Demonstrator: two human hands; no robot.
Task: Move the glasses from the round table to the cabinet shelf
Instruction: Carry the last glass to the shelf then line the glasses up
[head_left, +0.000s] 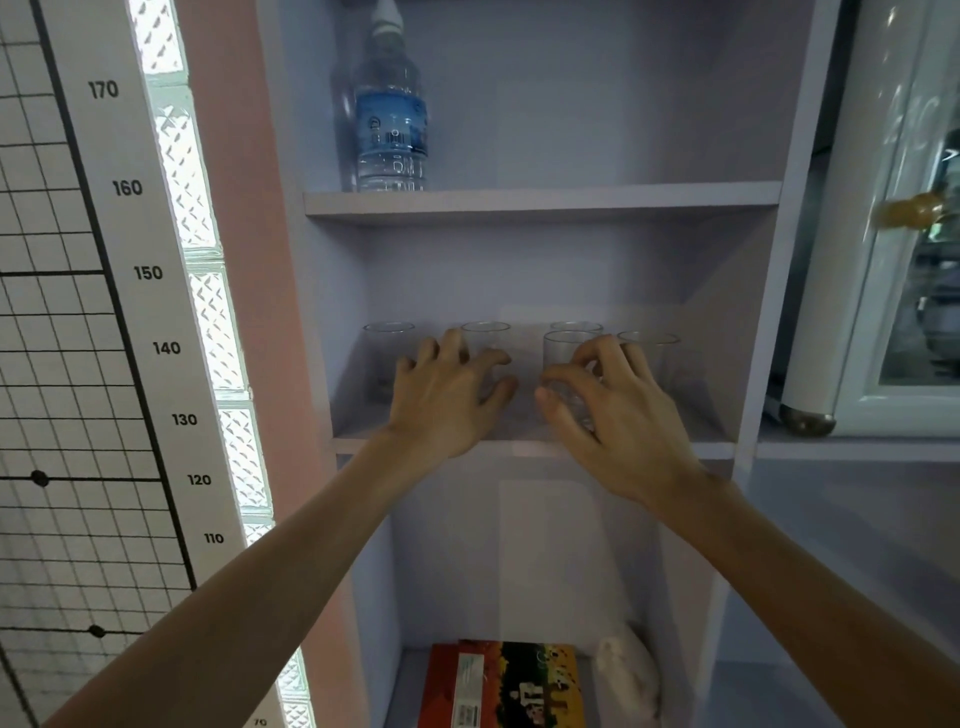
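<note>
the right hand (618, 410) curls around a clear glass (569, 364), thumb on its near side and fingers bent over the far side, so it looks to be gripping or just letting go; i cannot tell which. the left hand (447, 400) is spread with fingers apart and holds nothing, hovering in front of a second glass (485, 343) without a clear grip on it.

taking the held glass as the landmark: another glass (576, 328) stands just behind it, one more (649, 345) just to its right, the second glass to its left, and a fifth (388, 353) further left near the cabinet wall. all five sit on the middle shelf (711, 447) of the cabinet. the round table is not in view.

the risk, as i judge it, is crowding. the held glass stands close to its neighbours behind and to the right, so a push backward or a wide pull-out of the fingers could knock glass against glass and tip one. the left hand, drawing back carelessly, could drag the second glass toward the shelf edge.

above the held glass, the upper shelf carries a water bottle (390, 119), nearly full. below it, the lower compartment holds a colourful box (498, 686) and something white (628, 670) beside it.
</note>
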